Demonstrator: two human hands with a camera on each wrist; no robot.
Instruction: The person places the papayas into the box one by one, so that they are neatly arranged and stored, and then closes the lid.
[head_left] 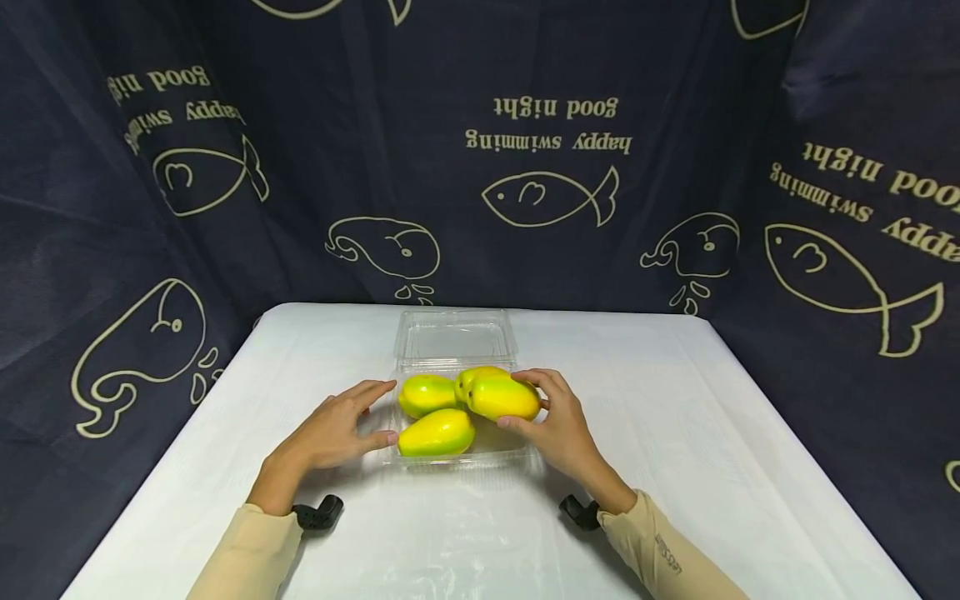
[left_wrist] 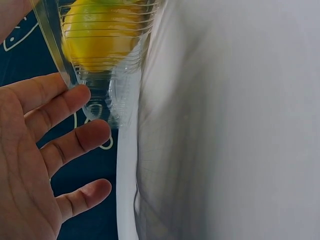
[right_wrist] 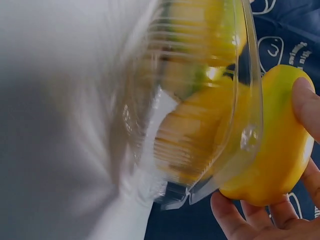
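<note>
A clear plastic clamshell box (head_left: pixel 491 460) stands on the table with several yellow-green mangoes. My right hand (head_left: pixel 557 421) grips one mango (head_left: pixel 506 398) between thumb and fingers at the box's right side. In the right wrist view that mango (right_wrist: pixel 280 140) is above the box rim. Partly hidden behind it lies another mango (head_left: pixel 480 372). The back-left mango (head_left: pixel 426 395) and the front mango (head_left: pixel 438 432) rest inside the box. My left hand (head_left: pixel 333 427) is at the box's left wall, fingers spread; in the left wrist view its fingertips (left_wrist: pixel 80 94) are near the plastic.
The box's transparent lid (head_left: pixel 453 337) lies folded back behind it. A white cloth covers the table (head_left: pixel 637 383). Dark blue curtains (head_left: pixel 547 267) with fish and whale drawings hang at the back and sides. A black wrist device (head_left: pixel 318 512) is on each arm.
</note>
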